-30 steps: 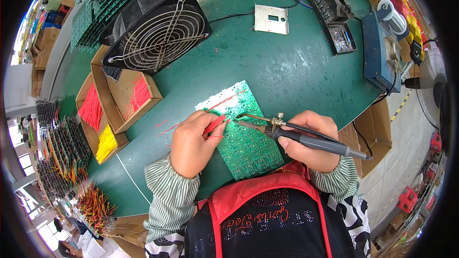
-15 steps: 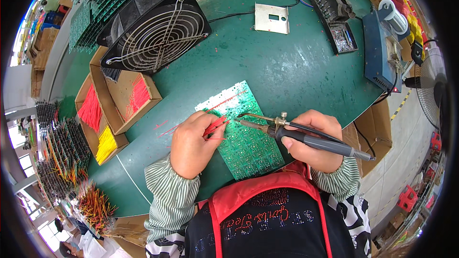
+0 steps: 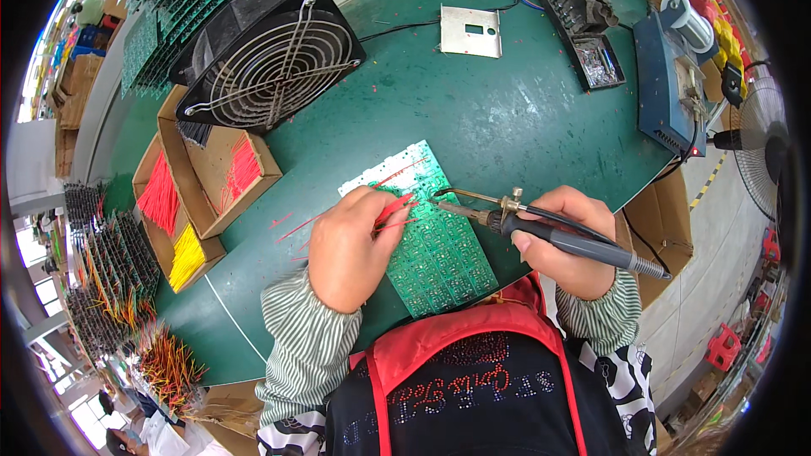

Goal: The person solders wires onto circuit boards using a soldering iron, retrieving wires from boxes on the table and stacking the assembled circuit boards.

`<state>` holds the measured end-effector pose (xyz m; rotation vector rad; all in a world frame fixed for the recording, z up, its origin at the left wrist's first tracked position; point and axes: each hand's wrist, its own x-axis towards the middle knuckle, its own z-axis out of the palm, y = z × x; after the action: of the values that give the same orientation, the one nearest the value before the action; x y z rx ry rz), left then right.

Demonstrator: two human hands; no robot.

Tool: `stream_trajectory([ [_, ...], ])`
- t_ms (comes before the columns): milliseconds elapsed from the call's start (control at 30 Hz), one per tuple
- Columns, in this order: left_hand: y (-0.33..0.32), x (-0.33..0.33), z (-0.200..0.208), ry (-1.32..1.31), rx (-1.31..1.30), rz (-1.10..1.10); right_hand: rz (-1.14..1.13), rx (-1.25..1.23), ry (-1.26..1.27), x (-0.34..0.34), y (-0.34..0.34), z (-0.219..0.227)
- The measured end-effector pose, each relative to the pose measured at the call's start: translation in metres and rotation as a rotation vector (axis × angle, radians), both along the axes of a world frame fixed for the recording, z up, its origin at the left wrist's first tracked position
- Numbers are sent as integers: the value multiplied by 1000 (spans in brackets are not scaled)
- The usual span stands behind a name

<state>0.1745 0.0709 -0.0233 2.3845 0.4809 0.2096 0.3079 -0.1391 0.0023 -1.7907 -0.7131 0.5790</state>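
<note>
A green circuit board panel [image 3: 443, 262], divided into many small boards, lies flat on the table in front of me. My left hand [image 3: 346, 241] is over its left edge, with thumb and fingers pinched round several thin red wires [image 3: 394, 209] whose ends point at the board. Gripped in my right hand [image 3: 570, 236] is a grey soldering iron [image 3: 583, 251] with a thin solder feed tube [image 3: 473, 196] fixed along it. The iron's tip and the tube's end meet close to the board's upper part, just right of the wire ends. A few red wires lie across the panel's top.
At the left, cardboard boxes [image 3: 215, 224] hold red and yellow wires [image 3: 187, 257]. A black fan [image 3: 274, 63] stands behind them. A metal plate [image 3: 470, 32], a black tray [image 3: 601, 67] and a blue soldering unit [image 3: 667, 89] with a solder spool [image 3: 691, 24] are at the back right.
The iron's tip has moved slightly right and up, a little away from the wire ends. My left hand has shifted slightly right, still pinching the red wires.
</note>
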Motion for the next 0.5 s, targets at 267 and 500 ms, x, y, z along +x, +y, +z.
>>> stream_trajectory([
  [267,0,8,-5,47,-97,-29,-5,17,-14,2,1,-7],
  [500,-1,8,-6,39,-106,-15,7,30,-8,3,2,-8],
])
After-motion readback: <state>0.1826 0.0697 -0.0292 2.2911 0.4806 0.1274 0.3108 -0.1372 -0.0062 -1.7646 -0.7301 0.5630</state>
